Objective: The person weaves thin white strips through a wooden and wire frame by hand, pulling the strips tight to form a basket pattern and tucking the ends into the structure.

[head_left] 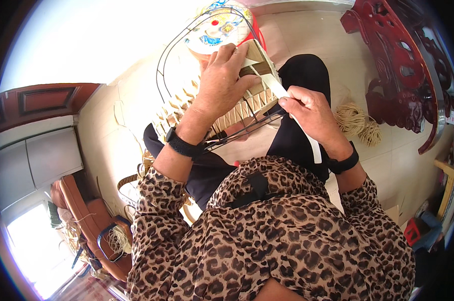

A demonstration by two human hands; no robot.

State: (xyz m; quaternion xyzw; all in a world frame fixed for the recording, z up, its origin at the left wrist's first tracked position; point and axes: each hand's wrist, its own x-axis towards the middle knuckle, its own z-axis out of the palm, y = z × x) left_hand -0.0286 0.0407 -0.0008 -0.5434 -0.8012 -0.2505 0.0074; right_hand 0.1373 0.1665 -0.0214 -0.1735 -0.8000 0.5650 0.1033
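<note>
Pale strip (275, 86): pinched betw thumb + curled fingers of R hand (310, 108), at R end of slatted work (232, 113), lying across knees (307, 72). Long axis of strip: slanting upper L to lower R, w/ tail down past R palm toward wrist. Nearer to strip's tail: R. Spread over slatted work: L hand (222, 78), thumb tip next to strip's upper part; can't tell if pressing. Hands apart. Around work: wire frame (160, 73).

Carved dark-red furniture (368, 35) stands far right; a red object (412, 232) sits near right. Grey panels (55, 156) line the left, beside a reddish-brown wooden panel (47, 100).
</note>
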